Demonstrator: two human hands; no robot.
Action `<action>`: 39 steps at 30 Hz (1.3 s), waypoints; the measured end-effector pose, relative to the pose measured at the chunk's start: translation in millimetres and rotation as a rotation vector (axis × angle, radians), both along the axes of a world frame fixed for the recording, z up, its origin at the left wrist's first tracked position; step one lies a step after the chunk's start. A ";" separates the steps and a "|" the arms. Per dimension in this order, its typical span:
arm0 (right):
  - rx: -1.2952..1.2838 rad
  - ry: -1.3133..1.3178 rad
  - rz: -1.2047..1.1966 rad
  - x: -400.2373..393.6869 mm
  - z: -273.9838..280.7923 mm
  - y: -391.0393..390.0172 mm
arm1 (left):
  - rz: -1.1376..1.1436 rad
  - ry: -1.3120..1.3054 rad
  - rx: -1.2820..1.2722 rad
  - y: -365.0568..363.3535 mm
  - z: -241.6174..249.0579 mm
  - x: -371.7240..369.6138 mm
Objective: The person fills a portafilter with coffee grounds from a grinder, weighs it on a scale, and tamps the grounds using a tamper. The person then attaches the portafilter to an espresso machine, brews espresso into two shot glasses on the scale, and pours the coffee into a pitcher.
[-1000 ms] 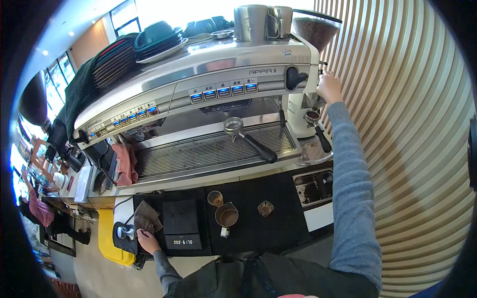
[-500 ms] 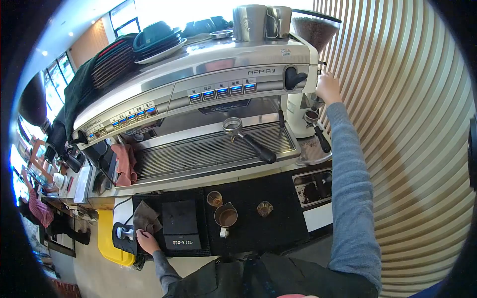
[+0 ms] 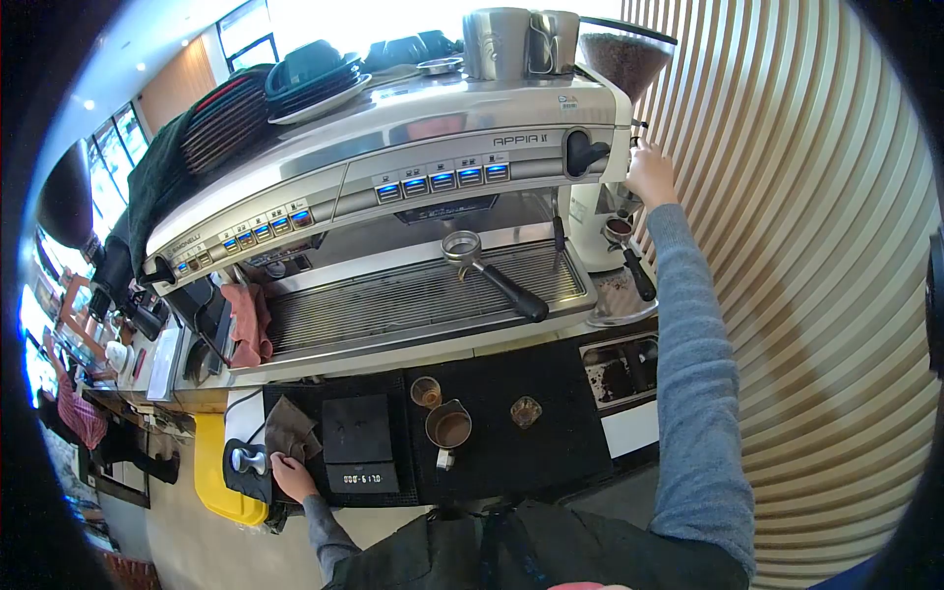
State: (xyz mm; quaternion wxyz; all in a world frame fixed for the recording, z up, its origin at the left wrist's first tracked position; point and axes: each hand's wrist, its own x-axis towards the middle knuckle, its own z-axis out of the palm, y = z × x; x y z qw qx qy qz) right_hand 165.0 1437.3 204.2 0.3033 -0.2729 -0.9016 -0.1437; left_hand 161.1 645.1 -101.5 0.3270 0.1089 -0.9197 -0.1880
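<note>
My right hand [image 3: 651, 175] is raised to the side of the coffee grinder [image 3: 593, 236], its fingers curled round a part I cannot make out. Below it, a portafilter [image 3: 641, 273] with dark coffee grounds in its basket sits at the grinder. My left hand [image 3: 293, 480] grips the edge of a brown cloth [image 3: 291, 429] on the black mat, close to a tamper [image 3: 248, 459]. A black scale [image 3: 358, 433] with a lit display lies just right of that cloth. Another portafilter [image 3: 500, 285], its basket seemingly without grounds, rests on the drip tray of the espresso machine [image 3: 393, 339].
On the mat stand a pitcher [image 3: 448, 426] with brown liquid, a small glass [image 3: 426, 391] and another glass [image 3: 525, 412]. A knock box [image 3: 619, 372] with grounds is at the right. Steel pitchers [image 3: 496, 44] top the machine; a slatted wall [image 3: 816, 295] borders my right arm.
Almost nothing differs. Both hands keep their places, and the view has shifted very slightly.
</note>
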 end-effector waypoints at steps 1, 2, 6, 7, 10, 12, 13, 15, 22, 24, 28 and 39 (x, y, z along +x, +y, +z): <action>-0.001 0.001 0.000 0.1 -0.9 0.1 | 0.006 0.008 0.002 1.2 1.0 0.2; 0.011 0.004 -0.002 0.2 -1.8 0.2 | 0.006 0.010 0.001 2.0 2.7 0.7; 0.025 0.001 -0.012 1.4 -1.5 -2.2 | 0.000 0.008 -0.006 3.5 3.8 1.5; 0.023 -0.001 -0.014 1.4 -2.0 -2.5 | 0.000 0.019 -0.013 3.4 3.6 1.2; 0.023 0.013 -0.022 0.6 0.4 -4.6 | 0.001 0.006 -0.003 3.3 3.7 1.2; 0.000 -0.009 -0.043 -0.4 2.1 -6.1 | -0.006 0.014 -0.007 2.9 4.0 1.3; 0.001 -0.009 -0.042 -0.8 1.3 -6.0 | -0.015 0.022 -0.012 2.7 4.4 1.3; 0.027 0.030 -0.028 0.6 1.7 -8.6 | -0.008 0.019 -0.018 3.1 4.6 1.7; 0.050 0.070 -0.037 -0.1 -4.7 -8.3 | -0.008 -0.028 0.009 2.1 5.4 1.7; 0.038 0.076 -0.028 -0.4 -6.6 -9.2 | -0.004 -0.024 0.006 1.7 4.3 0.5; 0.048 0.098 -0.016 0.2 -9.6 -12.7 | 0.009 -0.003 -0.004 2.5 3.0 0.3; 0.105 0.104 -0.006 4.5 -11.4 -15.4 | 0.014 -0.005 -0.017 1.3 3.4 0.4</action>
